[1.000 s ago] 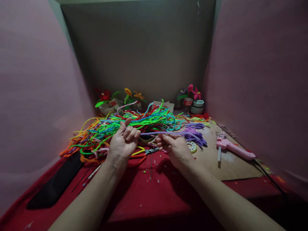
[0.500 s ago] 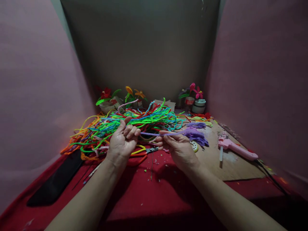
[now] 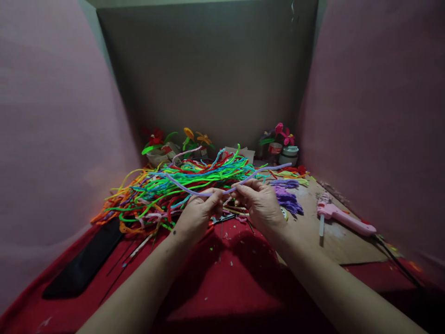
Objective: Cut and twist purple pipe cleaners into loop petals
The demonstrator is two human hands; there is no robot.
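A lavender pipe cleaner (image 3: pixel 259 171) is stretched between my hands, its two ends curving up and outward. My left hand (image 3: pixel 201 209) pinches it near the middle between thumb and fingers. Close beside, my right hand (image 3: pixel 256 200) also has it pinched, with the fingertips of both hands almost meeting. Behind the hands lies a big heap of pipe cleaners (image 3: pixel 205 174) in green, blue, red and orange. Pliers (image 3: pixel 224 218) rest on the red cloth under my hands, their handles mostly hidden by my left hand. Purple pipe cleaner pieces (image 3: pixel 290 202) lie right of my right hand.
A pink glue gun (image 3: pixel 347 218) with a cord lies on a brown board (image 3: pixel 333 250) at the right. On the left rests a dark flat slab (image 3: pixel 83 264). Pipe cleaner flowers (image 3: pixel 156 139) in small pots and a lidded jar (image 3: pixel 289 155) line the back.
My left hand has turned over and moved right, close to my right hand, now pinching the pipe cleaner near its middle. The pipe cleaner's ends now stick out on both sides.
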